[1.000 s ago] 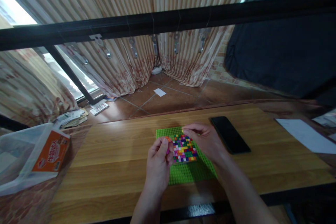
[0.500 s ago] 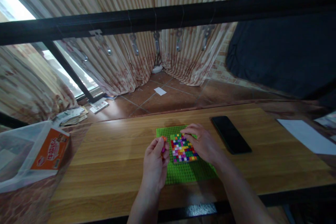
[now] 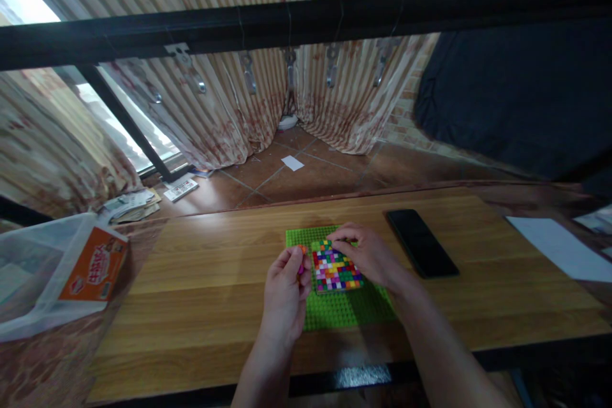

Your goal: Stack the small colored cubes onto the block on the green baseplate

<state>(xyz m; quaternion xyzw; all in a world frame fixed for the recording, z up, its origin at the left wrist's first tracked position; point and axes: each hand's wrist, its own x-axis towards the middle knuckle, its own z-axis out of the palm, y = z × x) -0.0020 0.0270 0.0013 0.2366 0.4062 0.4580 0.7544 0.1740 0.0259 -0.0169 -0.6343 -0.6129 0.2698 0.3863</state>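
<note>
A green studded baseplate (image 3: 329,315) lies on the wooden table. On it sits a square block of small multicoloured bricks (image 3: 333,273), with green studs bare along part of its far side. My left hand (image 3: 285,280) is closed around a few small bricks (image 3: 302,252), orange and magenta ones showing at the fingertips, just left of the block. Over the block's far right part reaches my right hand (image 3: 366,252), its thumb and fingers bent together at the top rows. Whether a brick is between those fingertips is hidden.
A black phone (image 3: 421,243) lies right of the baseplate on the table (image 3: 205,293). White paper (image 3: 557,247) is at the right edge. A clear plastic bin (image 3: 52,274) stands at the left on the floor. A black rail (image 3: 268,24) with metal hooks crosses beyond.
The view has shifted slightly. My right fingertips stay at the block's far rows, with only a small movement. My left hand still holds its bricks.
</note>
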